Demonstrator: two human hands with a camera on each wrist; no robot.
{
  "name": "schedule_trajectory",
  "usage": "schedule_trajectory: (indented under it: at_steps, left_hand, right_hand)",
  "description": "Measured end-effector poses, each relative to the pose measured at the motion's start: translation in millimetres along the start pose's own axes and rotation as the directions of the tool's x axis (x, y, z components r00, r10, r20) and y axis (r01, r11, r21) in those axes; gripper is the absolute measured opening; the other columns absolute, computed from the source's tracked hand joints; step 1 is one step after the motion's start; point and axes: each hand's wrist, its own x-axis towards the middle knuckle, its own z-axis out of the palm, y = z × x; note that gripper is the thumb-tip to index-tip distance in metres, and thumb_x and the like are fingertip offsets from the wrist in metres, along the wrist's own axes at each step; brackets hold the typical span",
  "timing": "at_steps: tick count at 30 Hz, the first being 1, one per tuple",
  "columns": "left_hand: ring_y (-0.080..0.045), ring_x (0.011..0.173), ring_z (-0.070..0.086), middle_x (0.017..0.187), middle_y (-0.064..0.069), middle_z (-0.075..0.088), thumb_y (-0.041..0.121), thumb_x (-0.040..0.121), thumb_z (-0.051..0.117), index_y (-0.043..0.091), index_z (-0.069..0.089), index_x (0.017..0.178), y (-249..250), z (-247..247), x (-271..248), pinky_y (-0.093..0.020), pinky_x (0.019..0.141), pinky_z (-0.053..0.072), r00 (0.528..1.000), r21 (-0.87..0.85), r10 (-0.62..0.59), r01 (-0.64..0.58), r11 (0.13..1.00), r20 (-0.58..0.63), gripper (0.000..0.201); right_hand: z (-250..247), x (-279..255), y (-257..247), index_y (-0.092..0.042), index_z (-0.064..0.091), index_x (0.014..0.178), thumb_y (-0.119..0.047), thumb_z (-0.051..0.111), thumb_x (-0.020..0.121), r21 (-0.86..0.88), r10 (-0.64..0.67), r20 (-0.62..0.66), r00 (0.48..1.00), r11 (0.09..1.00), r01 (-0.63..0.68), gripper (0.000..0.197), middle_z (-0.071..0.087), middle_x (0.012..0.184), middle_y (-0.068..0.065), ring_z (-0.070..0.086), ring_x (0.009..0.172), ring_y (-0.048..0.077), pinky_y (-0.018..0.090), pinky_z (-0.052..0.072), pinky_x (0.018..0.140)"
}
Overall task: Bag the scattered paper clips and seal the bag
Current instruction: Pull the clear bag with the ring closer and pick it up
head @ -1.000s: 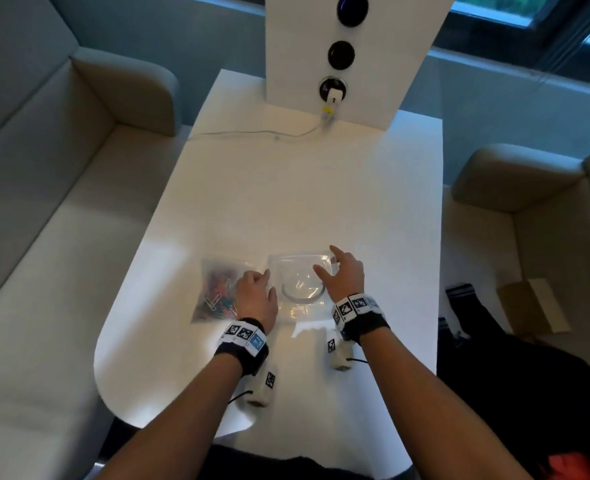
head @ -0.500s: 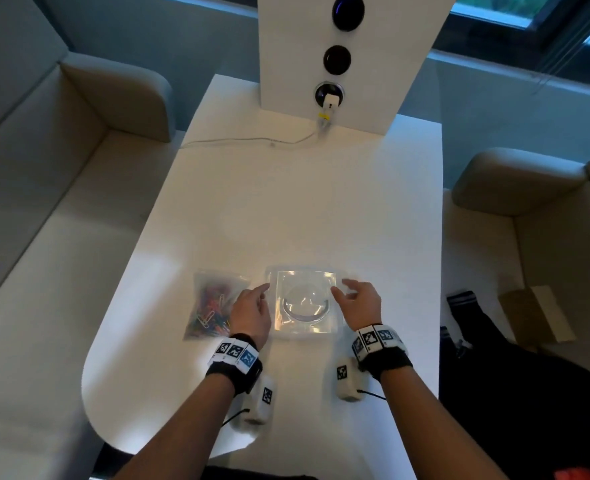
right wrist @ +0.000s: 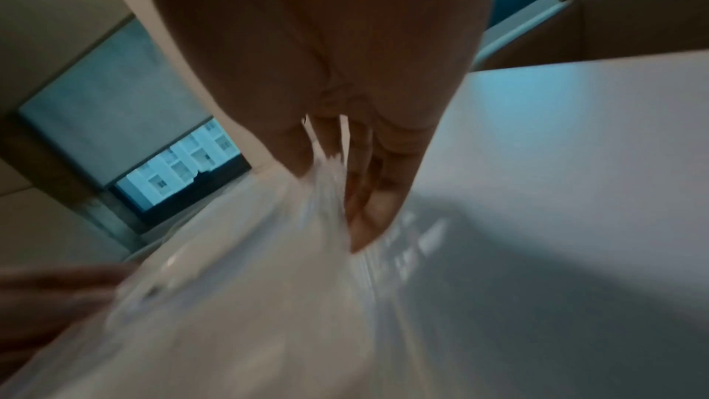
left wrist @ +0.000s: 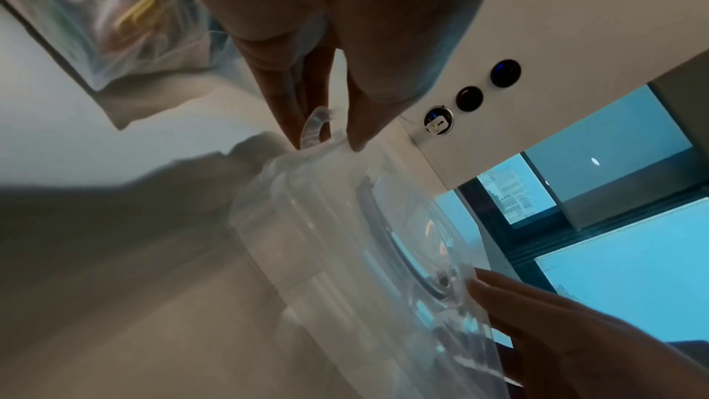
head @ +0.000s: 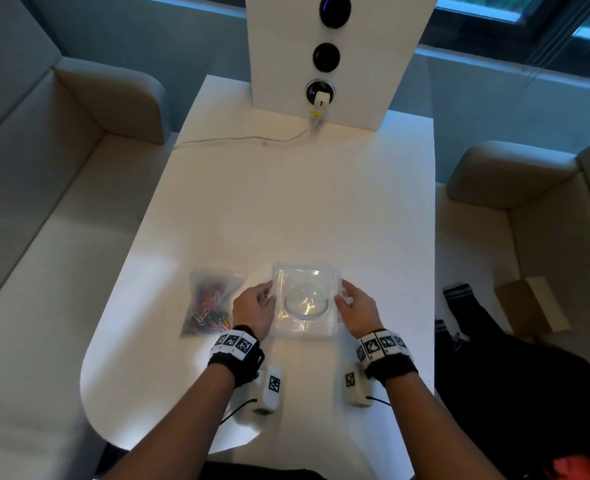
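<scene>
- On the near part of the white surface (head: pixel 286 209), a clear plastic container (head: pixel 305 304) lies flat, with both hands at its sides.
- Left hand (head: pixel 255 306) pinches a small clear tab at the container's left edge, as the left wrist view shows.
- Right hand (head: pixel 355 308) grips the right edge, fingers curled on the plastic; that wrist view is blurred, so the exact hold is unclear.
- Just left of the container lies the zip bag (head: pixel 212 303), coloured paper clips (head: pixel 205 311) already inside; I see none loose on the surface.
- Whether the bag's strip is closed cannot be told.
- Judged step: opening or setting aside the container, then sealing the bag.
- To do it well: lift the tab evenly while the other hand steadies the opposite edge, so it does not jerk into the bag.
- For sealing, press along the whole strip from one end.
</scene>
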Motion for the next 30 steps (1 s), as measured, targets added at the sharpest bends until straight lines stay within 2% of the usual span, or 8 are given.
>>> schedule_trajectory:
  at_steps: [4,6,10,14,18,23,26,30]
  left_hand:
    - [-0.020,0.107,0.065,0.128,-0.006,0.064,0.016,0.092,0.061,0.016,0.060,0.132,6,1,2,-0.020,0.092,0.044,0.998,0.102,0.029,-0.034,0.994,0.053,0.040]
    - [-0.022,0.109,0.064,0.128,-0.007,0.064,0.015,0.093,0.059,0.017,0.059,0.133,10,-1,4,-0.027,0.097,0.046,0.998,0.127,0.041,-0.046,0.991,0.041,0.040]
    - [-0.023,0.101,0.067,0.116,-0.009,0.069,0.010,0.091,0.058,0.016,0.060,0.124,8,-7,10,-0.036,0.094,0.052,0.999,0.086,0.038,-0.040,0.995,0.016,0.033]
    - [-0.019,0.090,0.065,0.104,-0.007,0.071,0.011,0.089,0.062,0.017,0.059,0.118,0,-11,9,-0.031,0.086,0.052,0.999,0.045,0.048,-0.048,0.998,0.012,0.030]
    - [-0.017,0.088,0.065,0.099,-0.004,0.068,0.012,0.087,0.068,0.017,0.063,0.115,-1,-9,7,-0.034,0.090,0.054,0.998,-0.039,0.044,-0.043,0.998,0.033,0.029]
    - [-0.014,0.081,0.064,0.088,-0.006,0.070,0.015,0.080,0.077,0.023,0.065,0.118,3,-10,11,-0.027,0.086,0.054,1.000,-0.119,-0.004,0.002,0.993,-0.017,0.040]
    - [-0.014,0.085,0.067,0.089,-0.003,0.074,0.021,0.074,0.082,0.020,0.064,0.118,4,-10,13,-0.028,0.091,0.051,0.994,-0.174,-0.098,0.090,0.981,-0.040,0.047]
    - [-0.016,0.087,0.069,0.097,-0.006,0.075,0.020,0.072,0.084,0.010,0.074,0.102,8,-5,15,-0.034,0.093,0.055,0.988,-0.158,-0.155,0.152,0.976,-0.009,0.033]
  right_hand:
    - [-5,-7,-7,-0.004,0.062,0.117,-0.015,0.053,0.093,-0.131,0.075,-0.013,0.997,0.988,-0.076,0.028,0.066,0.117,0.012,0.060,0.112,0.031,0.029,0.043,0.090]
    - [1,-12,-10,-0.006,0.057,0.126,-0.012,0.051,0.093,-0.063,0.086,0.002,0.996,0.994,-0.086,0.034,0.063,0.124,0.012,0.059,0.113,0.031,0.031,0.044,0.096]
    - [6,-13,-7,-0.015,0.024,0.152,-0.021,0.045,0.099,-0.106,0.030,0.116,0.993,0.994,-0.017,0.058,0.049,0.137,0.013,0.055,0.119,0.031,0.036,0.043,0.102]
    - [8,-14,-5,-0.016,-0.003,0.154,-0.022,0.035,0.102,-0.208,0.025,0.303,0.953,0.977,0.041,0.065,0.041,0.136,0.019,0.056,0.113,0.035,0.042,0.047,0.098]
    - [4,-6,-6,-0.016,0.018,0.153,-0.017,0.040,0.100,-0.148,0.023,0.132,0.991,0.989,-0.004,0.058,0.051,0.123,0.016,0.054,0.112,0.030,0.033,0.040,0.096]
    - [0,-11,1,-0.027,0.044,0.143,-0.018,0.062,0.090,0.218,0.148,-0.010,0.989,0.966,-0.142,0.056,0.063,0.079,-0.003,0.067,0.077,0.019,0.040,0.055,0.089]
    - [-1,-9,8,-0.022,0.051,0.137,-0.021,0.072,0.082,0.312,0.234,-0.070,0.970,0.929,-0.202,0.059,0.070,0.082,-0.004,0.071,0.073,0.017,0.042,0.059,0.084]
    - [-4,-7,22,-0.012,0.075,0.102,-0.020,0.081,0.074,0.565,0.375,0.007,0.927,0.763,-0.313,0.030,0.076,0.082,0.004,0.072,0.068,0.018,0.039,0.061,0.078]
